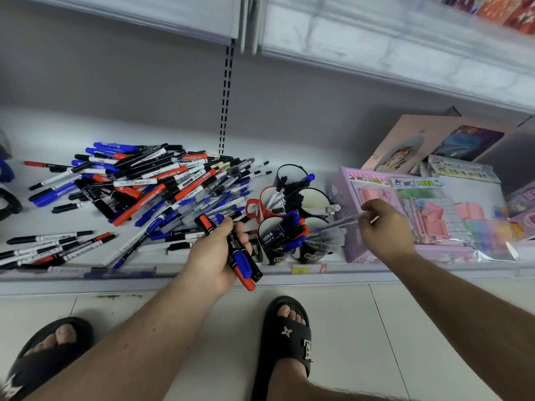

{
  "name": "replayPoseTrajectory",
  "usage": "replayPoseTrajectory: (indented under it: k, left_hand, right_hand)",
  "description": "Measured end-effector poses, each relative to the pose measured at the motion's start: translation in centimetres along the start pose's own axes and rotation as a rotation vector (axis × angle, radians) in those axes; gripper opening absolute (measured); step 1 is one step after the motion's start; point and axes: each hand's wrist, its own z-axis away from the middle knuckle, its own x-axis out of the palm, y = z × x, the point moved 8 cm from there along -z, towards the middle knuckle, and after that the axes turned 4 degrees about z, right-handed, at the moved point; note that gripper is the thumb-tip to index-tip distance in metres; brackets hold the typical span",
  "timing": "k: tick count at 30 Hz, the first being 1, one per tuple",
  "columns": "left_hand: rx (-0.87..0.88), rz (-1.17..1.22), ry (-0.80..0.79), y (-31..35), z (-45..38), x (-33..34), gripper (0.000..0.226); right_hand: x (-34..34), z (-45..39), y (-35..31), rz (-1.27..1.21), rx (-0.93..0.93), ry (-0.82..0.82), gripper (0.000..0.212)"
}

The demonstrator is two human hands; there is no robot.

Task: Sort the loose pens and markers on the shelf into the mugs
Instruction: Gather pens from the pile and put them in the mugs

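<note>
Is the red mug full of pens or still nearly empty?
Nearly empty. The red mug holds only a couple of pens, and its white inside still shows, while the black mug in front is packed with markers.

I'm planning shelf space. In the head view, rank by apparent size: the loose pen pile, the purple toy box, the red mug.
1. loose pen pile, widest spread on the shelf.
2. purple toy box, partly hidden by the right hand, so its full extent is unsure.
3. red mug, clearly smallest.
</note>
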Motion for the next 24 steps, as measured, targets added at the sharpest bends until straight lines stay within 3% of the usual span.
replayPoseTrajectory:
  k: [9,17,19,21,24]
  left_hand:
    - [-0.035,-0.014,-0.077,0.1,0.1,0.1,0.025]
    - [-0.013,-0.005,-0.085,0.9,0.2,-0.2,0.02]
    - [-0.007,0.015,-0.087,1.0,0.4,-0.2,0.017]
    - [-0.005,0.027,-0.096,1.1,0.6,-0.1,0.018]
    - [0.0,0.023,-0.131,1.2,1.1,0.7,0.021]
  right_hand:
    - [7.4,-1.3,-2.8,0.319,-0.149,-0.313,0.009]
    - [7.1,-2.0,-3.2,0.429,-0.088,-0.352,0.006]
    - [6.5,-1.9,-3.5,0.444,-0.072,-0.352,0.014]
    - [4.9,-1.8,-4.9,0.371,-0.056,-0.258,0.023]
    - [3.2,-0.2,-8.5,-0.133,0.054,-0.199,0.02]
